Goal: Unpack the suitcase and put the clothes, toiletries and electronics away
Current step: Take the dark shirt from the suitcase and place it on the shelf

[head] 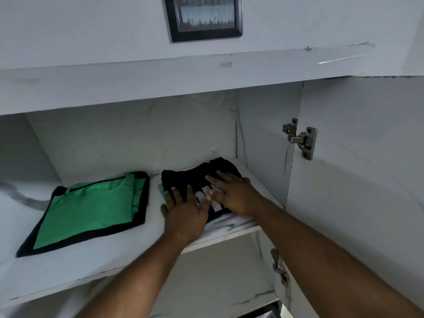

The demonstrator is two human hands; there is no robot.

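Head view: a left hand and right hand, fingers spread, are pressing a folded black shirt flat on the shelf, right of the green shirt.

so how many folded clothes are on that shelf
3 visible, possibly more hidden: a green folded t-shirt lying on a black folded garment at the left, and a black folded t-shirt with white print at the right, under both hands.
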